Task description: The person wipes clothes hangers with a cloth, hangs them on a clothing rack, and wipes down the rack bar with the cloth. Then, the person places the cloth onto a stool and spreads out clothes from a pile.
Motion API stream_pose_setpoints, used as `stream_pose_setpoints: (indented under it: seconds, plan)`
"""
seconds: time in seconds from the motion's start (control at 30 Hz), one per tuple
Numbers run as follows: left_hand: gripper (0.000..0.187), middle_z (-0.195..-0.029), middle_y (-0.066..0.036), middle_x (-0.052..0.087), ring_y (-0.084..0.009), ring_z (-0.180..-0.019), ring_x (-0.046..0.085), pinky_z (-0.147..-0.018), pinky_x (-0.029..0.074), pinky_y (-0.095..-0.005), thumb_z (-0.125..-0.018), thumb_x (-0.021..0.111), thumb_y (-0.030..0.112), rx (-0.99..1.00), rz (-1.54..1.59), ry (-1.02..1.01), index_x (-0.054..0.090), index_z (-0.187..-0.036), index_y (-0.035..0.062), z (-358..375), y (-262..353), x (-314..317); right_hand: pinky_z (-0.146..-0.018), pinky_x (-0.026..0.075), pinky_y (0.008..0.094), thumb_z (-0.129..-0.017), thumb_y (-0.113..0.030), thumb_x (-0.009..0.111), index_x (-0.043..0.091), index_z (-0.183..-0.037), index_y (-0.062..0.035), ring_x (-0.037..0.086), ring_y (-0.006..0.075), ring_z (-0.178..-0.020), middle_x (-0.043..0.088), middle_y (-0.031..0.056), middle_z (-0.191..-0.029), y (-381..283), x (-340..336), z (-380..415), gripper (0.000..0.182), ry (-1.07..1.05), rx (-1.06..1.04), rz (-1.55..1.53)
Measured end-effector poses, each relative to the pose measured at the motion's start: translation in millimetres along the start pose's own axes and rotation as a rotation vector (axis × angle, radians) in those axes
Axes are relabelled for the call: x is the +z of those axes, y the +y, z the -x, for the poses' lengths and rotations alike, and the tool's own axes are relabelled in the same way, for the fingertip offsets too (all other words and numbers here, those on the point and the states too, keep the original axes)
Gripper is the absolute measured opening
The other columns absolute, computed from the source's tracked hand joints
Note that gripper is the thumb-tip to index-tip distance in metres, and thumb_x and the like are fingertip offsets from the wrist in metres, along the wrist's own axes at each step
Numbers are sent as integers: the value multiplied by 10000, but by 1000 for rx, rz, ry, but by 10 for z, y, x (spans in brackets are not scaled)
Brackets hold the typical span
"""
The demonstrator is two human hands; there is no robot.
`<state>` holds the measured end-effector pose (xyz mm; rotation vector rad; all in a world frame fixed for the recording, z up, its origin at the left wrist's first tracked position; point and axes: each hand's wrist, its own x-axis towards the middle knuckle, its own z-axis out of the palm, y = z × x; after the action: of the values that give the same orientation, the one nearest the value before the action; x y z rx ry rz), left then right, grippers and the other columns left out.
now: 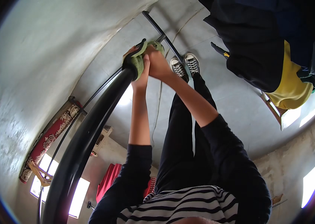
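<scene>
A thick black metal pole (90,127) rises from the upper middle toward the lower left of the head view. A green cloth with a dark edge (139,66) is wrapped around it. My left hand (145,69) is closed around the cloth on the pole, its fingers partly hidden. Close against it, my right hand (155,61) also grips the cloth, a little farther down the pole. Beyond both hands, the pole meets a black foot bar (161,31) on the floor, near my shoes (185,65).
Dark and yellow clothes (290,82) hang at the upper right. A pale wall (34,74) runs along the left. A rolled red patterned carpet (49,140) leans at the lower left, near a thin black rod (99,89). A cable (160,99) crosses the grey floor.
</scene>
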<state>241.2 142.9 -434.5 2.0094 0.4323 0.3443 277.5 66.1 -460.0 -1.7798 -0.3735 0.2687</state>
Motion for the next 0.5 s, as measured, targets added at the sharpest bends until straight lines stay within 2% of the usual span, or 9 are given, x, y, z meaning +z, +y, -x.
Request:
stream_pose_setpoints:
  seconds: [0.1,0.17,0.23,0.3,0.33,0.37,0.4,0.43,0.5]
  plan:
    - [351,-1070,-117,528,-237,-1031,513,-927,389,-343,-731,629,32,-25,19,-26,482,-1050,23,-37,335,-109,-817,430,429,-673,-140,594,578,-831,-1,546,382,-845,593,199,-871,-239,-29,2,212,50,-40,-102]
    - [349,-1070,-115,527,-232,-1021,514,-919,392,-339,-731,630,33,3,32,-44,481,-1046,27,-53,181,-55,-748,447,381,-659,-152,633,582,-877,-16,549,345,-855,595,153,-908,-141,30,-10,262,79,-58,-97]
    - [319,-1041,-102,541,-214,-983,527,-890,402,-323,-726,634,22,45,56,-66,496,-1013,36,-71,-41,55,-796,440,429,-681,-149,593,591,-858,0,552,383,-867,601,196,-880,32,52,-23,232,93,-23,-106]
    - [289,-987,-87,563,-208,-949,542,-880,409,-320,-718,642,13,-17,105,-62,516,-976,42,-65,-330,214,-759,468,417,-700,-158,593,597,-876,-6,567,382,-885,604,203,-912,446,182,-4,233,-10,97,-43]
    - [300,-1039,-85,558,-186,-995,525,-917,391,-324,-788,633,78,-9,140,-107,494,-1051,38,-77,-421,278,-746,477,411,-706,-161,595,599,-880,-7,571,381,-890,603,206,-927,580,195,-17,232,-65,161,-5]
    - [301,-1022,-82,565,-181,-982,530,-908,396,-321,-789,637,87,-63,89,-137,496,-1050,37,-69,-507,317,-741,482,400,-713,-153,588,605,-871,-10,581,369,-888,610,207,-914,710,202,-11,214,-35,108,4]
    - [303,-1004,-79,571,-175,-970,536,-900,400,-317,-790,642,97,-118,39,-168,498,-1050,36,-86,-533,350,-734,483,399,-712,-144,584,606,-864,-10,585,366,-878,614,204,-894,879,240,-20,204,-93,166,27]
    - [298,-992,-79,578,-168,-951,540,-879,411,-307,-790,651,110,-107,49,-148,510,-1040,32,-86,-655,398,-728,483,398,-710,-135,579,607,-857,-9,588,363,-868,619,202,-875,1001,258,-39,195,-151,223,51]
    - [302,-997,-79,578,-168,-949,539,-875,413,-305,-791,654,116,-155,116,-159,511,-1043,29,-57,-779,431,-720,484,399,-710,-122,570,611,-846,-13,591,364,-852,621,202,-849,1116,251,-39,179,-181,192,52]
